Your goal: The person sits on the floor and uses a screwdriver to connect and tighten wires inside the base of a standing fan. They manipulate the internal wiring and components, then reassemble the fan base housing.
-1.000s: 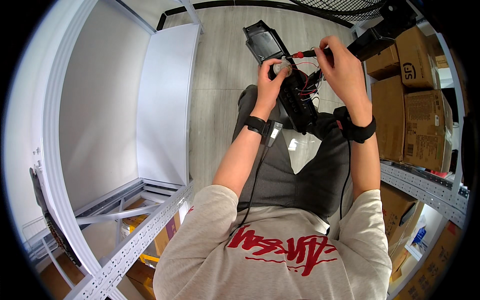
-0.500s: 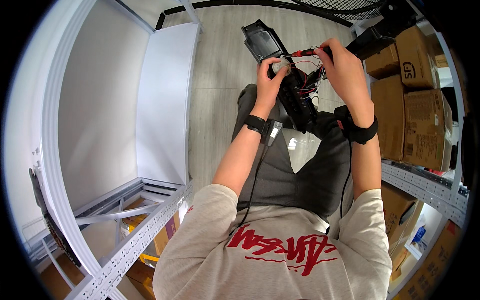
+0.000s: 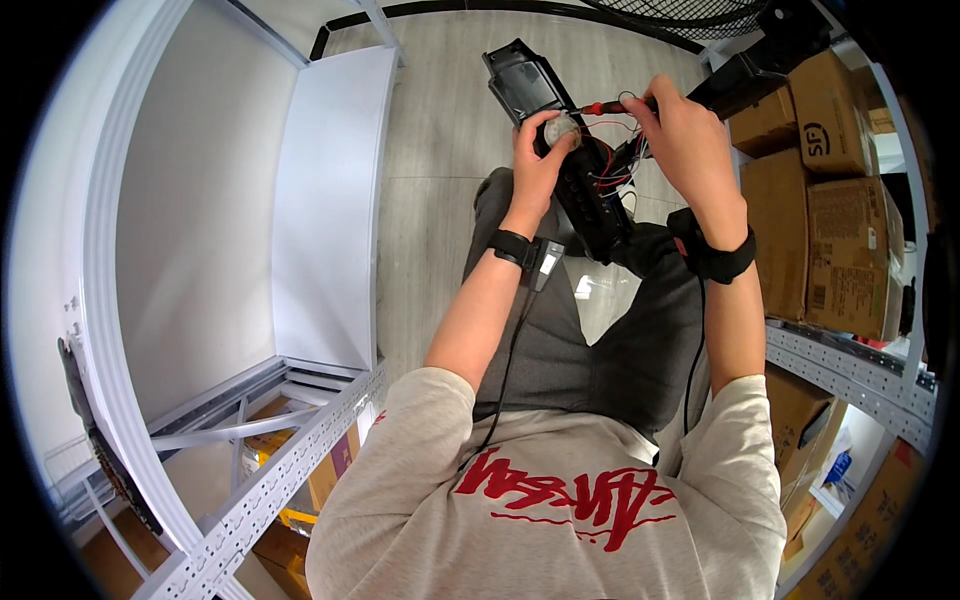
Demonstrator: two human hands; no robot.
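Head: left hand pinches clear round part at black housing, in front of the knees. Right hand grips slim red-and-black tool, tip near the part. Looks mid-job: wires hang exposed outside housing; can't tell what's fastened.

Upper garment: loose T-shirt, pale heathered grey, short sleeves; large red brush-style lettering across the chest, underlined by a thin red stroke, plus a small red mark at the left sleeve's edge. Trousers: dark grey, plain. Left wrist strap: black, narrow, carrying a grey box-shaped module with a pale label. Right wrist band: black, broad and bulky, red patch on its inner side. One thin black cable trails from the left module, another from the right band.
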